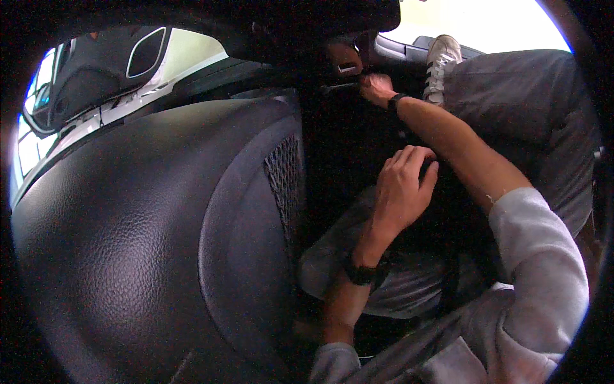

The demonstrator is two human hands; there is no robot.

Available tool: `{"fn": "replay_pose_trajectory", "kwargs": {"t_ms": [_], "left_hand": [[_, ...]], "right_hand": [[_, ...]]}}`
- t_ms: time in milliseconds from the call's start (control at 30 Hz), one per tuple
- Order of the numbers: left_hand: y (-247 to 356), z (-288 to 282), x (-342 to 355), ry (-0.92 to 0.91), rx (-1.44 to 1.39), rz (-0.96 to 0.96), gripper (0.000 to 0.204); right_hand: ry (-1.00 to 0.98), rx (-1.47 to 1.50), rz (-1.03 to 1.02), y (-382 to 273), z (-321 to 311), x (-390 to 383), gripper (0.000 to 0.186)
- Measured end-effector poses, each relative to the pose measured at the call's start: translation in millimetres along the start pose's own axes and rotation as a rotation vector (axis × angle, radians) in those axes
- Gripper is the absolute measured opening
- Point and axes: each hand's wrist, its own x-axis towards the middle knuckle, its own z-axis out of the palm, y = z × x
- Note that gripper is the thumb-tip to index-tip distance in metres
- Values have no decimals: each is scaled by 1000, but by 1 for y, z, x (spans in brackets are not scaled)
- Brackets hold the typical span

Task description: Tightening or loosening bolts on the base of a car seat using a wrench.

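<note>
Car interior, footwell lost in shadow. Right hand [377, 89] curled just beside a thin strip [339, 85], barely legible; grip cannot be told. Left hand [404, 182] half-open, thumb apart, palm hidden. Farther left: leather seat back [141, 243], cut by lens rim; netting [284, 176] partly dark.

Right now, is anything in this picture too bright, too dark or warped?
All in the head view: bright light beyond the white shoe washes out to white; deep shadow below the right hand hides detail; a soft sheen lies on the dark seat back; fisheye curvature frames everything in a black rim; the left hand looks reasonably clear.
</note>
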Motion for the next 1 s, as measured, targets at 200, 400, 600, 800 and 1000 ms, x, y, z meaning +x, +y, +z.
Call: {"fn": "replay_pose_trajectory", "kwargs": {"t_ms": [200,400,600,800,1000], "left_hand": [[2,5,1,-13,-5,-5,19],[3,3,0,11,-10,35,18],[-5,4,-1,10,50,1,17],[-3,4,3,16,29,13,19],[0,-4,0,30,40,11,18]], "right_hand": [[-22,324,147,17,-3,-14,33],[-78,305,86,21,7,-36,44],[-197,613,198,-27,3,-75,40],[-123,788,261,-56,-4,-88,40],[-178,742,437,-102,-7,-90,42]]}}
